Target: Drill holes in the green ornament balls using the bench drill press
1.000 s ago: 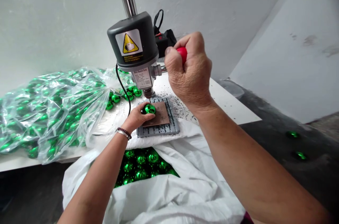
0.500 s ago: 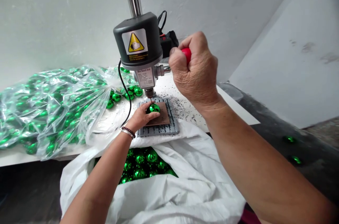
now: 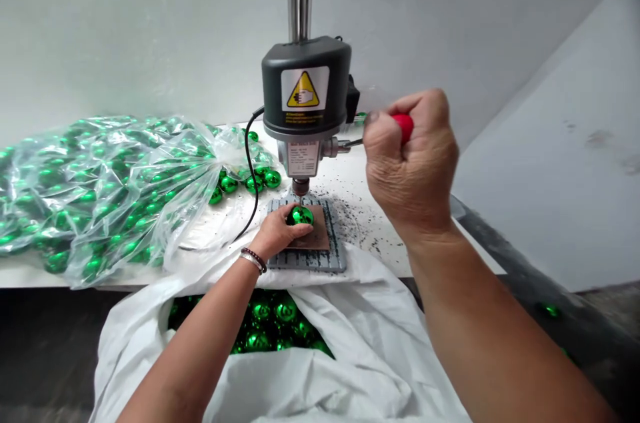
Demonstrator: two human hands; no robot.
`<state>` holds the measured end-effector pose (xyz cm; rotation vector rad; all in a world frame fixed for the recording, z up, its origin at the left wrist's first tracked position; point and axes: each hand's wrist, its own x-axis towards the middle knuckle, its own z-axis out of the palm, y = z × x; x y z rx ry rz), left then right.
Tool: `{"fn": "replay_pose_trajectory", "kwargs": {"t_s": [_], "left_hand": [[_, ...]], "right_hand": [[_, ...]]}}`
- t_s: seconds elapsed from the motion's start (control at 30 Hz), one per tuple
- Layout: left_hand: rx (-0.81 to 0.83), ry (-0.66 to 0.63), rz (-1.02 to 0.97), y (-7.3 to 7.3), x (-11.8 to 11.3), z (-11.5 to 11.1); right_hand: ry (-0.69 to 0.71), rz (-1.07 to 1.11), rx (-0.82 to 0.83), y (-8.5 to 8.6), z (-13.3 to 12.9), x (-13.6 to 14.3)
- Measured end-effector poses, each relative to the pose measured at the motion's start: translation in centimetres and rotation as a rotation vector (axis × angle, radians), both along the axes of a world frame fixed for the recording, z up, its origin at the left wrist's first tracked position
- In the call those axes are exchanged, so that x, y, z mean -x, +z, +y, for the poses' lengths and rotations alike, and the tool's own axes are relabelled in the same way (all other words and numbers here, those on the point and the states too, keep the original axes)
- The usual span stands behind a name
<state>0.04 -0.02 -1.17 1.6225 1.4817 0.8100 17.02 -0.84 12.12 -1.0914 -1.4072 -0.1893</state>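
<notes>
A bench drill [image 3: 307, 89] with a yellow warning label stands on the white table. Under its chuck [image 3: 301, 187], a shiny green ball [image 3: 302, 215] rests on a brown board [image 3: 321, 229] over the grey slotted base [image 3: 307, 261]. My left hand [image 3: 277, 231] grips this ball from the left, thumb along its near side. The thin bit comes down at the top of the ball; whether it has entered cannot be made out. My right hand [image 3: 415, 159] is closed around the red knob [image 3: 403, 128] of the drill's feed lever, right of the drill head.
A clear plastic bag [image 3: 115, 189] full of green balls covers the table's left side, with several loose balls [image 3: 254, 183] by its mouth. A white sack [image 3: 370, 343] of green balls hangs open in front. Dark shavings [image 3: 360, 223] litter the table [image 3: 390, 256]. A black cable [image 3: 249, 149] loops beside the drill.
The camera view has turned, so the drill now stands nearly upright and further right. Both hands keep their holds on the ball and the lever knob.
</notes>
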Motion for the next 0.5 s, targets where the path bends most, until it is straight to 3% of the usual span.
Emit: {"fn": "replay_pose_trajectory", "kwargs": {"t_s": [0.5], "left_hand": [[-0.072,0.015,0.066,-1.2,-0.1,-0.1]], "right_hand": [[-0.136,0.012,-0.046,0.0,0.1,0.1]]}}
